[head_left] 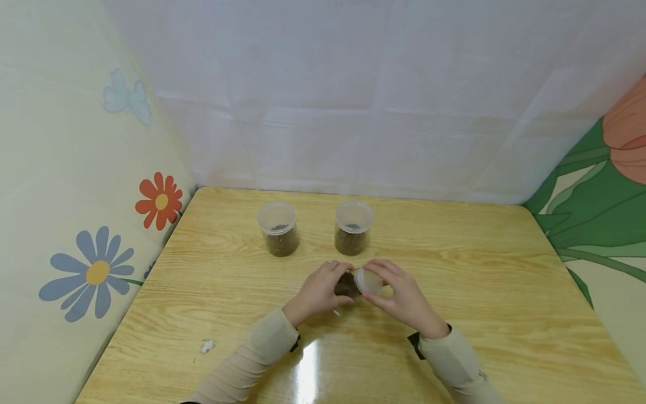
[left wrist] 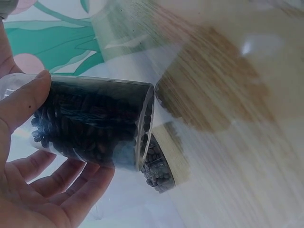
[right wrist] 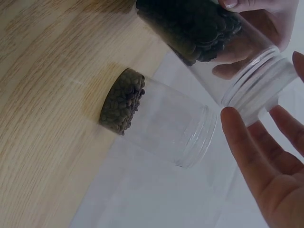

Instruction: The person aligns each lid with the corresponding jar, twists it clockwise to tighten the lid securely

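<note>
1. Scrap, white, small [head_left: 207, 346]: on the table [head_left: 504, 292], left of my forearms, well apart from my work.
2. Right hand [head_left: 406, 297], mine: fingers and thumb curved about the clear cap [head_left: 369, 280], pinching its rim from opposite sides.
3. Left hand [head_left: 314, 293], mine: part-closed round the jar's body, thumb on one side, fingers on the other.
4. Held jar [head_left: 346, 285], clear, part-filled with dark, bean-like pieces: between my two hands, tilted, cap end toward my right. Whether its base touches the table, I cannot tell. Handling, by my judgement: stiff walls, smooth and apt to slip; modest weight, mostly in the fill, which would slide with more tilt. Glass or plastic not certain, so treat as breakable. Best hold: my left round the filled part, without squeezing hard; my right on the cap's rim, where the edge should give more purchase than the smooth wall.
5. Left-hand rear jar [head_left: 281, 241], similar fill: upright, beyond my left hand.
6. Right-hand rear jar [head_left: 350, 240], likewise: upright, beside its fellow, a gap between.
7. Backdrop, white cloth [head_left: 353, 112]: behind the table.
</note>
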The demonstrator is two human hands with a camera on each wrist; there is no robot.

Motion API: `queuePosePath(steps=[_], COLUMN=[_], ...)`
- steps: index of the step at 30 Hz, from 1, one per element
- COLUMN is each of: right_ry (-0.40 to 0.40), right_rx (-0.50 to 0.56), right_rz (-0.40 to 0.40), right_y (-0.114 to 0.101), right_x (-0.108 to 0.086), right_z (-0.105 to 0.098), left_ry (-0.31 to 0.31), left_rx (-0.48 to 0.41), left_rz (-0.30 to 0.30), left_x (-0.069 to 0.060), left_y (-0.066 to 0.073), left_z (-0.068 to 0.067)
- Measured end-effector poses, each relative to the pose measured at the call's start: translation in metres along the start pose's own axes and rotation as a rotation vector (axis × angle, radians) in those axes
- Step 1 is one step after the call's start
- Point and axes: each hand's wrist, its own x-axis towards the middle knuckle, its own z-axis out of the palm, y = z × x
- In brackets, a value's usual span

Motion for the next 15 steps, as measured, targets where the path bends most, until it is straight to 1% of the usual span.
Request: queuePosePath(steps=[7,15], right_ry=[-0.014,-0.003], right_rx=[-0.013,-0.015], right_rz=[0.03,0.025], right_y=[-0.001,-0.0005], right_x=[0.0002,0.0], right_z=[0.0015,0.0019], left_ry=[0.008,0.03], left_rx=[-0.001,0.01], left_rz=[0.007,0.027], left_x=[-0.0009,-0.001], left_y=[-0.0006,-0.0009], left_z=[0.0008,0.0023])
